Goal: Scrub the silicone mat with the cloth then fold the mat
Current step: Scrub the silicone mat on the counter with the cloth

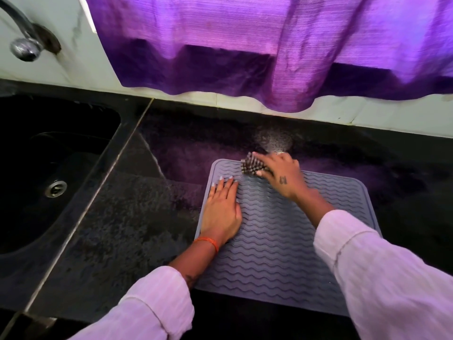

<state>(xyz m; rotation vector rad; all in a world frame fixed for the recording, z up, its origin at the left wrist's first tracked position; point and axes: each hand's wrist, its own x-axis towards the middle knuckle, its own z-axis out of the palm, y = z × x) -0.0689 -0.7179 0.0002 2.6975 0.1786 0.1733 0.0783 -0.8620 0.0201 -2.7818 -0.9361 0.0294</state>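
Note:
A grey silicone mat (277, 244) with wavy ridges lies flat on the dark stone counter. My left hand (221, 209) presses flat on the mat's left side, fingers straight. My right hand (282, 174) grips a bunched checked cloth (250, 164) at the mat's far edge, near its far left corner. Most of the cloth is hidden under my fingers.
A dark sink (49, 168) with a metal drain (56, 188) is set into the counter at the left, with a tap (24, 45) above it. A purple curtain (269, 50) hangs over the white tiled wall behind the counter.

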